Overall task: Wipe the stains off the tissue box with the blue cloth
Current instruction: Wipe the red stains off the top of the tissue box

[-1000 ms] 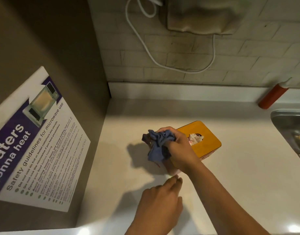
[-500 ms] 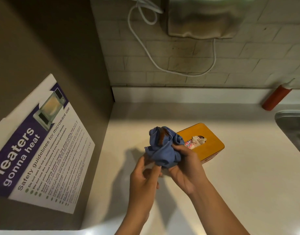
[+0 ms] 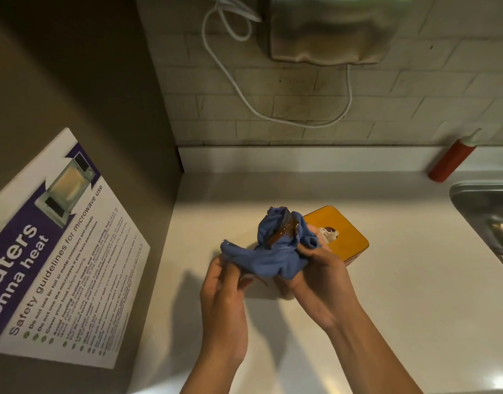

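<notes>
While you hold the blue cloth (image 3: 268,257) up between your two hands, the tissue box (image 3: 340,236) sits just behind your right hand (image 3: 320,282), on the white counter (image 3: 401,294). Your left hand (image 3: 223,291) pinches one corner of the cloth. Your right hand is curled around the bunched middle of it. Both hands are close together, joined by the cloth.

A brown smear (image 3: 284,233) shows on the top folds of the cloth. That part looks dirty and wet, so it may just spread the mess. I think you want a clean blue part facing out.

The cloth is soft and floppy. It will droop and fold any way you pull it, so hold it in a wad in your palm.

The box looks light and made of card. It could slide or dent if you push hard. Steady it by its side with your left hand and rub gently. A white tissue (image 3: 328,233) pokes out of the hole on top, so keep the dirty cloth off that.
</notes>
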`<control>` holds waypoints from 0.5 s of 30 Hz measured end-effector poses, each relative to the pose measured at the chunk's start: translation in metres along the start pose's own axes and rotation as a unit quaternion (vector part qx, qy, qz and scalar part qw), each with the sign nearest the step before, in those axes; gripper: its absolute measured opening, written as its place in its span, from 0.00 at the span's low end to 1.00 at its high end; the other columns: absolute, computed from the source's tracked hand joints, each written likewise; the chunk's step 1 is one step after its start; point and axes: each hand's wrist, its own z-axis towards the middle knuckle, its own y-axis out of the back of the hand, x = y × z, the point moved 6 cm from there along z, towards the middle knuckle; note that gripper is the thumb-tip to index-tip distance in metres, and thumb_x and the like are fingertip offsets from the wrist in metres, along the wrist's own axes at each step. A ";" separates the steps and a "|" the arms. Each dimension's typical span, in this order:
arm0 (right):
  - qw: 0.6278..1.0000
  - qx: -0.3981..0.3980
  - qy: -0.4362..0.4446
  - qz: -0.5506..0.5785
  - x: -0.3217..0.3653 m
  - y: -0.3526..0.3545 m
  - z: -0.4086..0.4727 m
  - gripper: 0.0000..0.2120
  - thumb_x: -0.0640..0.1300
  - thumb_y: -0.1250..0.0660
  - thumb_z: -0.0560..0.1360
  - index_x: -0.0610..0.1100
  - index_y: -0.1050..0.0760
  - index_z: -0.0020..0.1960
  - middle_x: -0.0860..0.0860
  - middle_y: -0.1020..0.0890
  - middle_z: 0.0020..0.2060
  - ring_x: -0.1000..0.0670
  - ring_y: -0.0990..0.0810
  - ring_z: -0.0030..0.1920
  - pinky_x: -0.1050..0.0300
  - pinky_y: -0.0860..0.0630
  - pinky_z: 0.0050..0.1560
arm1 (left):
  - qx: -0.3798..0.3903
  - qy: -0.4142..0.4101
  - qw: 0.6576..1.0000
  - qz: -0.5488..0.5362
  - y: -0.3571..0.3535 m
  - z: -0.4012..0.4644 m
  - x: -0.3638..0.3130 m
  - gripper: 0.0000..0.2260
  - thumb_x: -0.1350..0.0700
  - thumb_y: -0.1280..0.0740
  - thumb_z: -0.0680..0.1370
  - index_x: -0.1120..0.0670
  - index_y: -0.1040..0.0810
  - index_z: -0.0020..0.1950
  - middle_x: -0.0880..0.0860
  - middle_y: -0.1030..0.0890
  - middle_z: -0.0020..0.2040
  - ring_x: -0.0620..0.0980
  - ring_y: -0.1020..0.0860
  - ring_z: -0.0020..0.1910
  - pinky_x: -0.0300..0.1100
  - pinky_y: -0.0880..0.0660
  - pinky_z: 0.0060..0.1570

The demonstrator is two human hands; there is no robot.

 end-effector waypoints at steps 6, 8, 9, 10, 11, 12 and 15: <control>0.970 -0.022 0.030 -0.241 0.021 0.003 0.000 0.15 0.25 0.46 0.76 0.37 0.25 0.52 0.37 0.18 0.52 0.37 0.18 0.54 0.44 0.20 0.54 | 0.061 0.009 0.998 -0.020 -0.004 0.007 -0.012 0.16 0.58 0.38 0.82 0.45 0.13 0.44 0.50 0.14 0.47 0.48 0.16 0.49 0.41 0.20 0.50; 0.956 -0.018 0.044 -0.289 0.023 0.001 0.001 0.20 0.24 0.47 0.77 0.42 0.22 0.48 0.40 0.18 0.47 0.40 0.18 0.51 0.46 0.20 0.52 | 0.061 -0.002 0.998 0.010 -0.004 0.010 -0.015 0.21 0.60 0.41 0.85 0.41 0.13 0.45 0.49 0.13 0.48 0.46 0.16 0.50 0.40 0.20 0.50; 0.946 -0.020 0.059 -0.319 0.024 0.001 0.002 0.21 0.23 0.46 0.77 0.44 0.21 0.46 0.41 0.17 0.47 0.40 0.18 0.51 0.46 0.20 0.53 | 0.059 -0.012 0.998 0.024 -0.004 0.011 -0.018 0.21 0.60 0.41 0.85 0.41 0.14 0.47 0.49 0.13 0.49 0.47 0.16 0.50 0.40 0.20 0.51; 0.931 -0.025 0.081 -0.355 0.027 0.002 0.003 0.22 0.23 0.46 0.77 0.45 0.20 0.46 0.41 0.17 0.47 0.40 0.18 0.52 0.44 0.20 0.54 | 0.054 -0.024 0.997 0.039 -0.005 0.012 -0.020 0.18 0.60 0.41 0.85 0.42 0.14 0.50 0.50 0.13 0.50 0.48 0.16 0.51 0.42 0.20 0.51; 0.914 -0.027 0.108 -0.390 0.029 0.002 0.004 0.22 0.23 0.45 0.76 0.45 0.20 0.46 0.42 0.17 0.47 0.39 0.18 0.53 0.42 0.20 0.55 | 0.046 -0.036 0.997 0.055 -0.005 0.013 -0.022 0.15 0.59 0.40 0.85 0.44 0.16 0.53 0.50 0.13 0.50 0.49 0.16 0.51 0.43 0.21 0.52; 0.896 -0.027 0.134 -0.421 0.031 0.000 0.003 0.21 0.22 0.44 0.75 0.44 0.20 0.47 0.42 0.17 0.47 0.39 0.18 0.53 0.40 0.20 0.55 | 0.038 -0.047 0.996 0.072 -0.004 0.013 -0.023 0.12 0.58 0.39 0.84 0.47 0.17 0.55 0.51 0.13 0.50 0.51 0.16 0.51 0.44 0.21 0.51; 0.838 -0.023 0.204 -0.505 0.037 -0.007 -0.001 0.23 0.20 0.43 0.73 0.44 0.20 0.48 0.52 0.16 0.46 0.48 0.18 0.52 0.48 0.18 0.53 | 0.006 -0.075 0.991 0.115 -0.003 0.014 -0.023 0.07 0.59 0.35 0.83 0.49 0.19 0.55 0.51 0.13 0.48 0.52 0.17 0.49 0.44 0.21 0.48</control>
